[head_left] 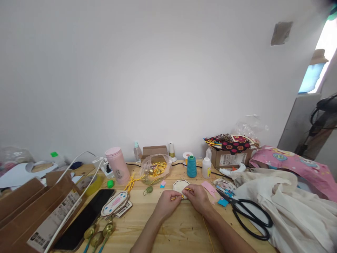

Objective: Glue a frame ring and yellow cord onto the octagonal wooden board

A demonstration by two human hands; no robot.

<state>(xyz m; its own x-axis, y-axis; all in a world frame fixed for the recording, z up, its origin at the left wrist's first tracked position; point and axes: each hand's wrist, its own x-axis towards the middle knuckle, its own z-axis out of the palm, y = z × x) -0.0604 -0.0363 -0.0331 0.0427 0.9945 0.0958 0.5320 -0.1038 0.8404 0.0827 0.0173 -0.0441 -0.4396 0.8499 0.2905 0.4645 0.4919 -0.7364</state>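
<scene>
Both hands meet over the lower edge of a pale scalloped plaque [180, 185] on the wooden table. My left hand [170, 203] has its thumb and fingers pinched on a yellow cord. Close beside it on the right, my right hand [196, 197] pinches the same yellow cord [207, 232], whose tail hangs down past the right wrist to the table's near side. The fingertips nearly touch, and the exact spot where the cord is held is too small to make out. Behind the hands stands a teal thread spool [192, 167].
Black scissors [250, 214] and white cloth [284, 207] lie right. A glue bottle [206, 167] stands behind, near a bag of yellow cords and bells [156, 169]. Left are decorated plaques [115, 204], a phone [86, 218], a pink tumbler [118, 166] and a cardboard box [39, 211].
</scene>
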